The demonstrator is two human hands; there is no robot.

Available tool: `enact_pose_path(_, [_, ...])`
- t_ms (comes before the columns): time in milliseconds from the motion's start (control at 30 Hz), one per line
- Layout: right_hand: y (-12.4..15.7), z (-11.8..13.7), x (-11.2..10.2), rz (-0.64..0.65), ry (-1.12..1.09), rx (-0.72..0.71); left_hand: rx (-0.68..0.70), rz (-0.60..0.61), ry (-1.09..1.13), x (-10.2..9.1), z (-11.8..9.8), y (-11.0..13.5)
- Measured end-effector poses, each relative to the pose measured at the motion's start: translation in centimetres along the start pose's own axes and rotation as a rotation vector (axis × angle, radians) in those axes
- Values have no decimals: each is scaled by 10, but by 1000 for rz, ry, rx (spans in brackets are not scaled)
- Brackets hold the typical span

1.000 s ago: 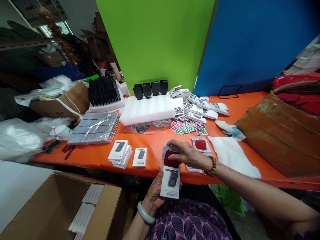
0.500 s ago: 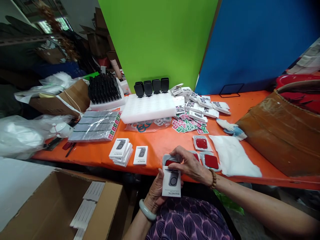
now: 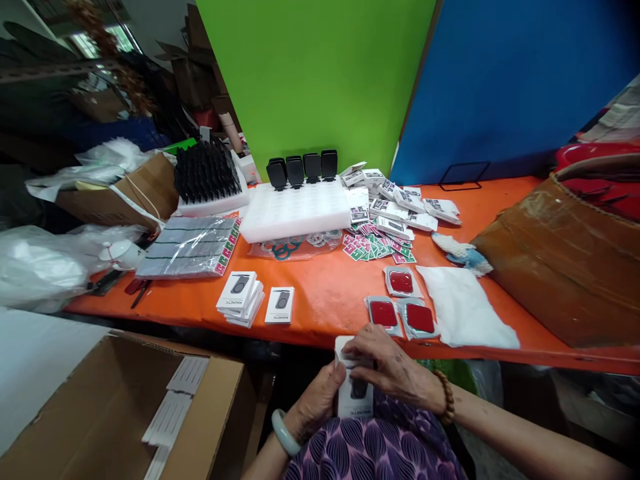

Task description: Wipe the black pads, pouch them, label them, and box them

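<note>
Over my lap, below the table's front edge, my left hand (image 3: pixel 320 403) grips a small white "MAGNETIC" box (image 3: pixel 356 395) from the left side. My right hand (image 3: pixel 387 363) lies over the box's top end, fingers curled and pressed on it. No red insert shows at the box's top. Three red pads in clear wrappers (image 3: pixel 401 303) lie on the orange table (image 3: pixel 320 293) just beyond my hands. To the left, a stack of closed white boxes (image 3: pixel 241 298) and a single box (image 3: pixel 280 305) rest near the edge.
A white foam tray (image 3: pixel 295 210) with black holders stands mid-table, with green and pink cards (image 3: pixel 377 249) and loose boxes beside it. A white cloth (image 3: pixel 463 308) and brown sack (image 3: pixel 565 260) lie right. An open cardboard carton (image 3: pixel 115 413) sits lower left.
The red insert slid down into the white box and is out of sight. Both hands dropped from table height to my lap with the box.
</note>
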State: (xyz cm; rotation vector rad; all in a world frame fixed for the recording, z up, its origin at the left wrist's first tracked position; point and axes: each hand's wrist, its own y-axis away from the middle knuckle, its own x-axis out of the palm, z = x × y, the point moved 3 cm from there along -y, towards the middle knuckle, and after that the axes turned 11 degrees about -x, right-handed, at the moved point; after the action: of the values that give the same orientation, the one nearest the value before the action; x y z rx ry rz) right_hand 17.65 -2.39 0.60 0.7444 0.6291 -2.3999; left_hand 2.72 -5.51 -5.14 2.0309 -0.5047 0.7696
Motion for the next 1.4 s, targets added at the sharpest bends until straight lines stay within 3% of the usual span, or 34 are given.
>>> enact_pose_path(133, [21, -7, 17, -213, -192, 80, 16, -26, -142, -12, 1, 10])
enact_pose_path(233, [33, -16, 36, -396, -477, 262, 107, -115, -225, -18, -2, 11])
enact_pose_path(333, [40, -22, 54, -483, -748, 413, 235, -244, -190, -19, -3, 9])
enact_pose_path(467, [43, -24, 60, -493, -797, 468, 341, -369, -173, -15, -3, 12])
enact_pose_path(700, [42, -24, 58, -433, -735, 576, 302, -353, -385, -22, -1, 11])
enact_pose_path(867, [32, -21, 57, -598, -625, 466, 488, -483, -604, -12, -21, 15])
enact_pose_path(967, [28, -26, 57, -668, -741, 463, 518, -492, -544, -9, -29, 16])
enact_pose_path(1067, [27, -27, 53, -521, -756, 423, 454, -427, -501, -14, -29, 14])
enact_pose_path(1167, [28, -21, 44, -372, -571, 289, 416, -402, -579, -21, -24, 14])
enact_pose_path(1267, [30, -16, 42, -350, -503, 204, 442, -408, -605, -23, -21, 17])
enact_pose_path(1400, [32, -19, 50, -384, -496, 239, 440, -461, -607, -19, -19, 19])
